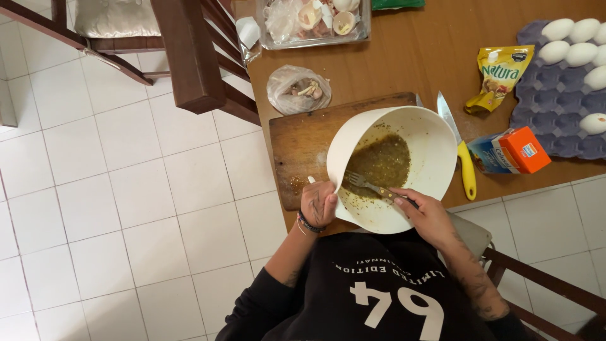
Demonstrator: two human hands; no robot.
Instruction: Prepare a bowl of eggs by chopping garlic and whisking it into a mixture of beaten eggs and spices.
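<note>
- Bowl (435, 148), white, plastic-looking, sits on wooden cutting board (303, 139) at near edge of table (429, 57); it's tilted twd the person, prob. so the contents pool on the low side where the fork can work them.
- Mixture (379, 163) inside: brownish-green, wet, speckled w/ herbs or seasoning, smeared up the bowl wall.
- Fork (369, 184): tines in the mixture, handle running back to right hand (429, 218), which is closed round the handle end, fingers wrapped, at the bowl's near rim.
- Left hand (319, 203) pinches the bowl's left rim, fingers curled over the edge, thumb side outside; that grip looks like what keeps the bowl tipped & steady. Dark band on that wrist.
- So bowl lies betw. both hands, touching the left, just ahead of the right.
- Knife (459, 155), yellow handle, lies on table just right of bowl, blade pointing away from the person.
- Small blue-and-orange carton (511, 151) right of knife; yellow pouch (502, 76) beyond it.
- Purple egg tray (555, 95) at far right w/ several white eggs.
- Clear bag w/ garlic (298, 89) just beyond the board; clear container of eggshells & scraps (315, 22) at far edge.
- Wooden chair (189, 57) left of table, over white tile floor (126, 208).
</note>
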